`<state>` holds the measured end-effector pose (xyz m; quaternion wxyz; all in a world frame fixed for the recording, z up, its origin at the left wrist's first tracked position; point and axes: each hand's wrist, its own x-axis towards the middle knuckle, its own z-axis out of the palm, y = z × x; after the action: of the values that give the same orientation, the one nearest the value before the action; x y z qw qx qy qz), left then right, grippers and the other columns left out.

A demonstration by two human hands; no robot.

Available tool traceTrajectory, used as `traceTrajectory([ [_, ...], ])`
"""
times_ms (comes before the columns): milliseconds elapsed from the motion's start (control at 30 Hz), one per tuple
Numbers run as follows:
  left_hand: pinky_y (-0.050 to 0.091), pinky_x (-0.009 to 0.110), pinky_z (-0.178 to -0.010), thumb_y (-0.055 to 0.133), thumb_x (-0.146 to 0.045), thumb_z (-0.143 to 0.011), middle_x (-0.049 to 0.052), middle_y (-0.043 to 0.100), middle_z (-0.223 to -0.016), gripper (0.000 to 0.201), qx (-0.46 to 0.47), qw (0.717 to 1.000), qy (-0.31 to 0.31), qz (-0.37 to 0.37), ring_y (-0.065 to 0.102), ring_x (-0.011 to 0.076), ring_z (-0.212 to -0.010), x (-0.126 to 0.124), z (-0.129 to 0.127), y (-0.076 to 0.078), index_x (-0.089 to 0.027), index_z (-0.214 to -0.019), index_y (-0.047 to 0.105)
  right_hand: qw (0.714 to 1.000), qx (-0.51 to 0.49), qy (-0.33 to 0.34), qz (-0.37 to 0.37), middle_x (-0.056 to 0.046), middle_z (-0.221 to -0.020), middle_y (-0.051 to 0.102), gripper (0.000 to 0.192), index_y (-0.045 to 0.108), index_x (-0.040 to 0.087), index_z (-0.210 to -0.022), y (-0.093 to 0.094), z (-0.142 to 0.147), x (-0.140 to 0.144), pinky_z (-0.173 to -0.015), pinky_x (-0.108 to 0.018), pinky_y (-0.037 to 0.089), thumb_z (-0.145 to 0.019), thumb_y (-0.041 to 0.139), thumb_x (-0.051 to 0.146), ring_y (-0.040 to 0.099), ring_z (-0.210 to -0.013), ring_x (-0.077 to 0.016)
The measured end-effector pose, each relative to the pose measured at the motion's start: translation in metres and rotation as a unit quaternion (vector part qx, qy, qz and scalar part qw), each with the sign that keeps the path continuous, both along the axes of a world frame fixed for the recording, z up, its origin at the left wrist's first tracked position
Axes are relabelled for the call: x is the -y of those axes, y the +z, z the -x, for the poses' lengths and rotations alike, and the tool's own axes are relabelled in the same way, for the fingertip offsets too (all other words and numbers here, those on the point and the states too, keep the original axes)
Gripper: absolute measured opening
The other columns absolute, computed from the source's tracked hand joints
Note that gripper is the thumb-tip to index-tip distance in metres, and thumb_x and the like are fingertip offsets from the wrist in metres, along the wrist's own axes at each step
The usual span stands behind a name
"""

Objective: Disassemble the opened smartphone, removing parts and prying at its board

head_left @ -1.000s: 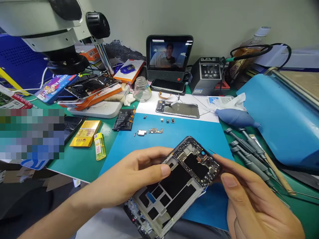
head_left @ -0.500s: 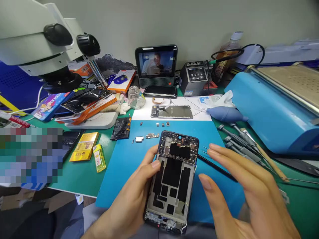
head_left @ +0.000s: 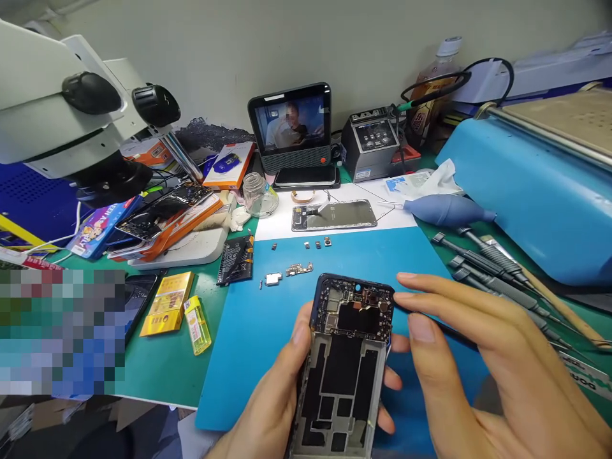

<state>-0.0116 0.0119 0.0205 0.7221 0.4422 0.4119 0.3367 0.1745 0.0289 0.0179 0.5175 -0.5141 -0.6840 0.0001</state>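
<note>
Head view: green worktop (head_left: pixel 162 357) with a blue mat (head_left: pixel 268 319) on it; big white microscope (head_left: pixel 52 121) upper left, blue machine (head_left: pixel 535 210) at right, small video screen (head_left: pixel 289 124) and soldering station (head_left: pixel 370 143) at the back. Mid-size items: a second phone back panel (head_left: pixel 335 215) on white paper, stacked orange-cased phones (head_left: pixel 167 213), battery (head_left: pixel 236 259), yellow box (head_left: pixel 167 303), lighter (head_left: pixel 197 325), blue air blower (head_left: pixel 447 209), row of screwdrivers (head_left: pixel 492 271) at right. Small loose parts (head_left: pixel 299 269) lie on the mat beyond the phone. The opened phone frame (head_left: pixel 349 363) is held low centre above the mat, long axis running away from the person, camera end far, near end cut off by the frame edge. Left hand (head_left: pixel 282 395) grips it from beneath, thumb on the left edge, fingertips showing past the right edge. Right hand (head_left: pixel 478 357) is open and empty, fingers spread narrow, just right of the frame's top end, thumb near its upper right corner, not clearly touching; a thin black tool lies under it. Versus a second ago: the frame has turned from diagonal to nearly straight, and the right hand has let go of its corner.
</note>
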Motion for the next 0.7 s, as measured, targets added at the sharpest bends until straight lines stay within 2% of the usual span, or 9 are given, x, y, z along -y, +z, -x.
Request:
traceTrajectory([
  [67, 0.071, 0.051, -0.103, 0.031, -0.096, -0.110, 0.017, 0.082, -0.143, 0.101, 0.071, 0.996, -0.001, 0.046, 0.088, 0.0321, -0.105, -0.001, 0.001, -0.004, -0.026, -0.180, 0.047, 1.000, 0.002, 0.003, -0.016, -0.002, -0.132, 0.079, 0.016, 0.076, 0.024, -0.126, -0.003, -0.001, -0.003, -0.109, -0.033, 0.061, -0.118, 0.066, 0.015, 0.077, -0.120, -0.0192],
  [167, 0.067, 0.052, -0.110, 0.056, -0.092, -0.107, 0.016, 0.079, -0.150, 0.098, 0.183, 0.977, 0.002, 0.113, 0.087, 0.0326, -0.108, -0.001, 0.003, -0.011, -0.026, -0.179, 0.049, 1.000, -0.015, 0.003, -0.006, -0.002, -0.130, 0.079, 0.016, 0.076, 0.023, -0.125, -0.006, 0.002, -0.005, -0.100, -0.027, 0.061, -0.117, 0.067, 0.014, 0.077, -0.113, -0.0152],
  [233, 0.065, 0.051, -0.113, 0.064, -0.088, -0.106, 0.015, 0.079, -0.151, 0.094, 0.223, 0.966, 0.004, 0.133, 0.087, 0.0318, -0.108, -0.001, 0.003, -0.013, -0.027, -0.177, 0.052, 1.000, -0.027, 0.002, -0.002, -0.001, -0.131, 0.078, 0.016, 0.077, 0.022, -0.124, -0.006, 0.005, -0.004, -0.100, -0.026, 0.061, -0.116, 0.067, 0.013, 0.077, -0.113, -0.0137],
  [400, 0.063, 0.056, -0.119, 0.062, -0.085, -0.109, 0.015, 0.082, -0.144, 0.089, 0.217, 0.967, 0.018, 0.134, 0.088, 0.0343, -0.113, 0.003, 0.003, -0.013, -0.027, -0.175, 0.053, 0.999, -0.037, 0.029, -0.006, 0.001, -0.135, 0.077, 0.018, 0.078, 0.026, -0.123, -0.006, 0.005, -0.003, -0.114, -0.023, 0.057, -0.117, 0.066, 0.014, 0.074, -0.119, -0.0098],
  [500, 0.065, 0.056, -0.116, 0.061, -0.085, -0.109, 0.016, 0.082, -0.145, 0.089, 0.187, 0.972, 0.022, 0.139, 0.088, 0.0354, -0.114, 0.006, 0.004, -0.014, -0.026, -0.176, 0.053, 0.998, -0.047, 0.047, -0.007, 0.002, -0.136, 0.076, 0.018, 0.078, 0.027, -0.123, -0.008, 0.001, -0.003, -0.110, -0.019, 0.059, -0.116, 0.066, 0.015, 0.073, -0.123, -0.0076],
  [633, 0.064, 0.058, -0.116, 0.063, -0.089, -0.106, 0.017, 0.083, -0.141, 0.097, 0.169, 0.976, 0.006, 0.134, 0.087, 0.0379, -0.115, 0.006, 0.005, -0.018, -0.025, -0.178, 0.050, 0.998, -0.035, 0.052, -0.015, 0.001, -0.140, 0.075, 0.022, 0.080, 0.028, -0.124, -0.010, -0.004, -0.004, -0.110, -0.022, 0.059, -0.115, 0.067, 0.014, 0.074, -0.122, -0.0097],
  [700, 0.064, 0.058, -0.116, 0.065, -0.089, -0.105, 0.018, 0.083, -0.143, 0.097, 0.173, 0.977, 0.001, 0.129, 0.087, 0.0384, -0.117, 0.005, 0.006, -0.019, -0.026, -0.178, 0.050, 0.998, -0.016, 0.057, -0.017, 0.000, -0.141, 0.075, 0.023, 0.081, 0.028, -0.125, -0.011, -0.007, -0.004, -0.101, -0.023, 0.061, -0.114, 0.067, 0.013, 0.073, -0.121, -0.0116],
])
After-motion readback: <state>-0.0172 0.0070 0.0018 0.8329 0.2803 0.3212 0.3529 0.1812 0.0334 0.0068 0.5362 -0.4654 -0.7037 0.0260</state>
